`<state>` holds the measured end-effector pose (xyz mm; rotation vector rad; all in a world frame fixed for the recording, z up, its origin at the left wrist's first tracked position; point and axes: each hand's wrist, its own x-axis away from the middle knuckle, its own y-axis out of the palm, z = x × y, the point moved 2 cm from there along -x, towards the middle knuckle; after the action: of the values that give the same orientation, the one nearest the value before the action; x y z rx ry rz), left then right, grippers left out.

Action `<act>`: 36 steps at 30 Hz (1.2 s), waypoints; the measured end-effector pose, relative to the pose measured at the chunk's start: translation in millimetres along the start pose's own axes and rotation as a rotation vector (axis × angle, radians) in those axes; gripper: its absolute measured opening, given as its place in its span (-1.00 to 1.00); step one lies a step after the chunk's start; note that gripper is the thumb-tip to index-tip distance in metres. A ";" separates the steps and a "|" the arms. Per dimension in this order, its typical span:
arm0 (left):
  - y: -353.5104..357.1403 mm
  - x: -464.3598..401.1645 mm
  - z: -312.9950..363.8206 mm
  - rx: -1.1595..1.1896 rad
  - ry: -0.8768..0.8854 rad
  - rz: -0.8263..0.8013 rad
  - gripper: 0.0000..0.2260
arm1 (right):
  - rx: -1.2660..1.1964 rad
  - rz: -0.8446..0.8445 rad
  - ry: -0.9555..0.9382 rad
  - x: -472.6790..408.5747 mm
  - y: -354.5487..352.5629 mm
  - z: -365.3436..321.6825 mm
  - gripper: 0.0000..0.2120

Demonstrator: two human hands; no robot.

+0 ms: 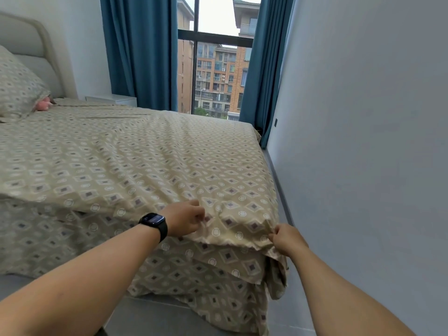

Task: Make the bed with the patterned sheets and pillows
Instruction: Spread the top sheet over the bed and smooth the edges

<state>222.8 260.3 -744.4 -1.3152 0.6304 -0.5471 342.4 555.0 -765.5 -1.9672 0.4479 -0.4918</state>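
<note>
Taking the near right corner of the bed (264,207) as the landmark, everything lay as follows. Far to the left of that corner and up at the head end, a patterned pillow (17,83) leaned against the padded headboard (29,42), with a small pink toy (43,104) tucked just beside its lower edge. The patterned cover (135,156) stretched from there across the mattress toward the corner, its long axis running from the headboard down to the foot, mostly flat but rippled near the middle. Below its near edge, a matching sheet (36,238) hung down the side of the bed.

Just left of the corner, the left hand (185,218), a dark watch (154,223) on its wrist, had its fingers curled into the cover's edge, bunching a fold of cloth. Right at the corner, the right hand (287,240) pinched the cover's hem between thumb and fingertips where the fabric drooped over the side. Both hands sat on the same edge, the right one nearer the corner tip, the bulk of the cover lying away from the fingers toward the headboard.

My judgement: the coming move looked like a pull toward the person and outward to square this corner. Beyond the corner stood the blue curtains (140,52) and the grey wall (363,117).
</note>
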 end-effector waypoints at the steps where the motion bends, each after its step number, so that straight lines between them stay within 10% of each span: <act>1: -0.6 -0.2 -3.3 0.002 -0.015 0.049 -0.78 | -0.008 -0.009 0.009 0.4 -4.9 0.1 -0.83; 9: 12.9 0.5 -33.9 -0.029 -0.120 -0.056 -0.39 | -0.187 0.151 0.357 7.9 -17.1 17.6 -0.78; 17: 23.6 2.7 -38.1 -0.310 -0.150 -0.083 -0.08 | -0.116 0.016 0.324 -2.6 -4.3 19.6 -0.69; 24: -9.7 5.4 -12.1 -0.274 -0.108 0.224 -0.83 | -0.334 0.487 0.183 28.0 -62.6 -19.4 -0.76; 29: -46.8 11.8 1.5 -0.171 -0.050 0.362 -0.78 | -0.380 0.612 0.174 34.8 -66.9 -10.7 -0.78; 36: -8.7 5.4 -9.5 -0.246 -0.009 -0.025 -0.87 | -0.030 0.002 0.271 1.7 -7.0 33.9 -0.71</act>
<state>219.9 248.4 -737.7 -1.5573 0.6904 -0.4951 362.2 582.5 -772.6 -1.9356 0.6301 -0.7584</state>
